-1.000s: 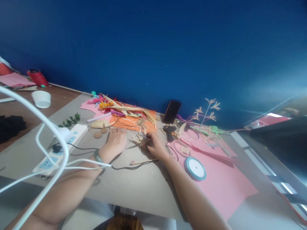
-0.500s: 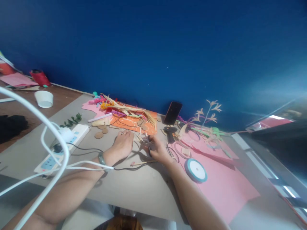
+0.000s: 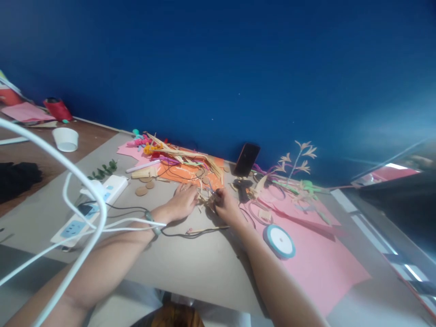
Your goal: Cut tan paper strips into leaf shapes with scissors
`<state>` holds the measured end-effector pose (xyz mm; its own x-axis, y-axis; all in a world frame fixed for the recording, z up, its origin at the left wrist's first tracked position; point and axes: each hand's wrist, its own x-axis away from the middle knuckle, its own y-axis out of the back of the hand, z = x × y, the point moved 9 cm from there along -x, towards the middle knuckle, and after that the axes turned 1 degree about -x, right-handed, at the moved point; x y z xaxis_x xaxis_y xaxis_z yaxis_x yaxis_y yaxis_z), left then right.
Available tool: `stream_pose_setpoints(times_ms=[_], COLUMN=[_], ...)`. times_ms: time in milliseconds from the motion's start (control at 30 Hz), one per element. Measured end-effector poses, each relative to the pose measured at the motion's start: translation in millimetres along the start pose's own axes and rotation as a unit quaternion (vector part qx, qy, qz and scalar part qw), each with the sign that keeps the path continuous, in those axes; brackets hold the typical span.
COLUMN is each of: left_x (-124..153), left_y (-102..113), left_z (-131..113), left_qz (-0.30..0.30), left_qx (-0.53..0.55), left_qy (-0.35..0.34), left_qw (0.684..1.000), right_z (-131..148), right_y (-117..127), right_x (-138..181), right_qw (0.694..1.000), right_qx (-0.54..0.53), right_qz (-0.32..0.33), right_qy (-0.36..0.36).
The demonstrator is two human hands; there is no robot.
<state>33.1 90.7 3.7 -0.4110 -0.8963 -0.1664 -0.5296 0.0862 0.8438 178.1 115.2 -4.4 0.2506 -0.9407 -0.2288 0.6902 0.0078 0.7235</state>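
Observation:
My left hand point(image 3: 185, 201) is low over the table, fingers bent together at a bunch of thin pale straw-like strips point(image 3: 204, 200). Facing it from the right, my right hand point(image 3: 227, 206) is closed around a small dark-handled tool that looks like scissors point(image 3: 216, 195), mostly hidden by the fingers. A narrow tip of it points up and left, close above the strips. Behind the hands lies an orange sheet point(image 3: 177, 175) with more pale strips point(image 3: 190, 154) across it. A thin stick point(image 3: 207, 230) and a black cable lie nearer to me.
Left stands a white power strip point(image 3: 112, 188) with cables; a thick white cable point(image 3: 98, 200) crosses the near view. A phone point(image 3: 247, 160) leans against the blue wall, near a black glue gun point(image 3: 243, 188). Right are a ribbon roll point(image 3: 281, 240), pink paper point(image 3: 316, 272) and a flower stem point(image 3: 295, 165).
My left hand has shifted right, closer to my right hand. The right hand has turned and closed more, and the strips between the hands are more bunched.

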Motion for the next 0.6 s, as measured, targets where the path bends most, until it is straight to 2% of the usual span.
stream_pose_setpoints(times_ms=[100,167,233,333,433,533,600], left_x=[-1,0,2,5,10,12,13], left_y=[-10,-9,-1,21,35,37,34], left_z=[-6,-9,-3,15,33,43,44], left_qz=[0.044,0.045,0.010,-0.095,-0.174,-0.193,-0.192], left_qx=[0.031,0.066,0.096,0.138,0.235,0.350,0.417], left_qy=[-0.029,-0.038,-0.015,0.052,0.108,0.153,0.166], left_qw=[0.998,0.996,0.995,0.984,0.950,0.904,0.873], right_z=[9,16,23,38,55,63,60], right_y=[-7,-2,11,25,10,-19,-29], right_x=[2,4,6,11,18,28,31], right_qw=[0.998,0.997,0.996,0.992,0.979,0.947,0.938], right_qx=[-0.043,-0.069,-0.088,-0.121,-0.196,-0.275,-0.292], right_qz=[0.032,0.025,-0.010,-0.031,0.056,0.162,0.181], right_qy=[0.031,0.028,0.010,-0.001,0.000,-0.022,-0.039])
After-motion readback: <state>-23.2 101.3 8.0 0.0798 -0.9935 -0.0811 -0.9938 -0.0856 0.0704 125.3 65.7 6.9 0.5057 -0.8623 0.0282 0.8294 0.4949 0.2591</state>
